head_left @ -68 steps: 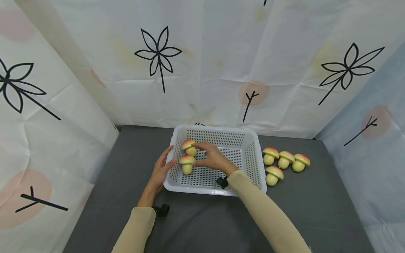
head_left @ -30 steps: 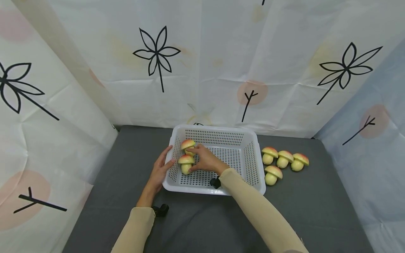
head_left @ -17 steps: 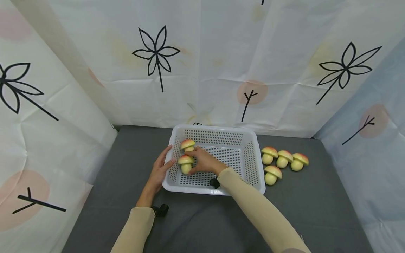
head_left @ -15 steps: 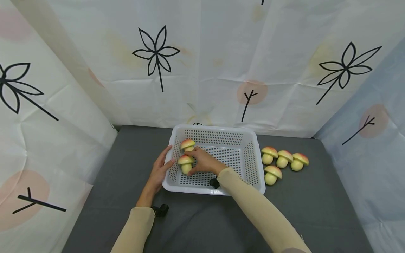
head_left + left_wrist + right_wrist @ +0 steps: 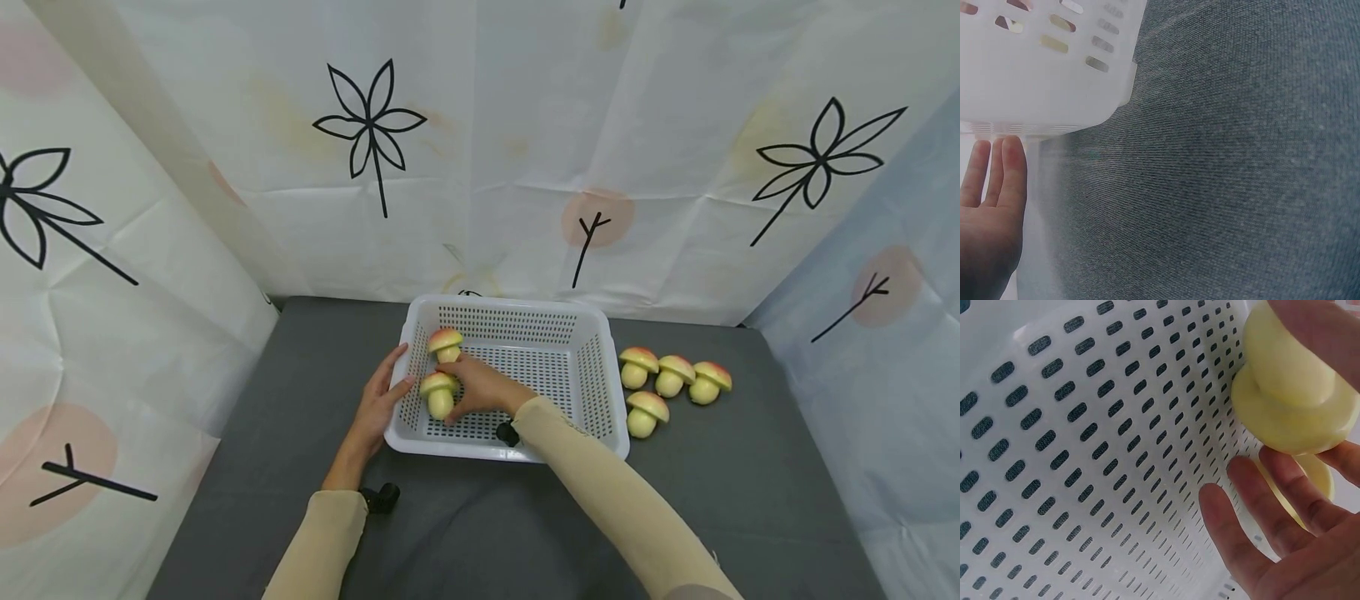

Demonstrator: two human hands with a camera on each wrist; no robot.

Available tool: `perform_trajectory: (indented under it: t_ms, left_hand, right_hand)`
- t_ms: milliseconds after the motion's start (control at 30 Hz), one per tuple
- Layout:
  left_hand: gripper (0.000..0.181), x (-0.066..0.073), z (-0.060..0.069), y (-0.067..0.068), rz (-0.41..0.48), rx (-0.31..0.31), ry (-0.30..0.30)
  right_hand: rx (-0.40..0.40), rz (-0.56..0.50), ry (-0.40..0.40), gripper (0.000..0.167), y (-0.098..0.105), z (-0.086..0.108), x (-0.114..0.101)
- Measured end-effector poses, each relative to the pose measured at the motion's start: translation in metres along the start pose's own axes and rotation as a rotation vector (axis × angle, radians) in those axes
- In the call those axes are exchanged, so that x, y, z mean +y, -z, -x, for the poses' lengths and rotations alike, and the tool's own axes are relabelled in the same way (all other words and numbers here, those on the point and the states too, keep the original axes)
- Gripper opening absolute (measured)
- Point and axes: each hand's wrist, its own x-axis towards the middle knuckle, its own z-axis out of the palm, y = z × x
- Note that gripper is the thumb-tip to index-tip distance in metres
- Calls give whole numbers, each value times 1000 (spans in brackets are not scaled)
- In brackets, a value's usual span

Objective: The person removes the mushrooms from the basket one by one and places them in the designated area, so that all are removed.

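A white plastic basket (image 5: 510, 452) with slotted walls stands on the dark cloth. In its left part are two toy mushrooms with red-yellow caps, one behind the other. My right hand (image 5: 487, 388) pinches the nearer toy mushroom (image 5: 439, 398) between thumb and fingers; in the right wrist view its pale stem (image 5: 1291, 362) shows by the thumb. The farther toy mushroom (image 5: 446, 342) is just beyond my fingers, partly hidden. My left hand (image 5: 375, 408) rests against the basket's left rim; in the left wrist view its straight fingers (image 5: 1013, 169) touch the outer wall.
To the right of the basket several more toy mushrooms (image 5: 675, 375) lie on the dark cloth (image 5: 750, 483), three in a row and one in front. A white patterned curtain (image 5: 517, 167) rises behind the table and at both sides.
My right hand has closed on the nearer toy mushroom and shifted it slightly toward me, widening the gap to the farther one. My left hand has stayed at the rim.
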Motion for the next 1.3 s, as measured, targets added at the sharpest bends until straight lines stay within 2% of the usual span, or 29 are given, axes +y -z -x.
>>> perform_trajectory:
  t_ms: [133,367,600,800,1067,1300]
  left_hand:
    - [62,1,0,0,-3,-3,1]
    - [63,2,0,0,3,1,11]
    - [63,3,1,-1,32,-3,9]
    - [63,2,1,-1,34,-1,16]
    - [63,1,1,-1,19,7,15]
    - [63,2,1,-2,39,20,21]
  right_hand:
    - [-19,30,18,92,-1,-1,-1]
    - [-20,28,-9,90,0,0,0]
    - [17,-28,-27,83,2,0,1]
    - [46,-81,-18,91,8,5,-1]
    - [101,-139,-16,93,18,16,-2]
    - [167,-162,-19,86,29,31,-4]
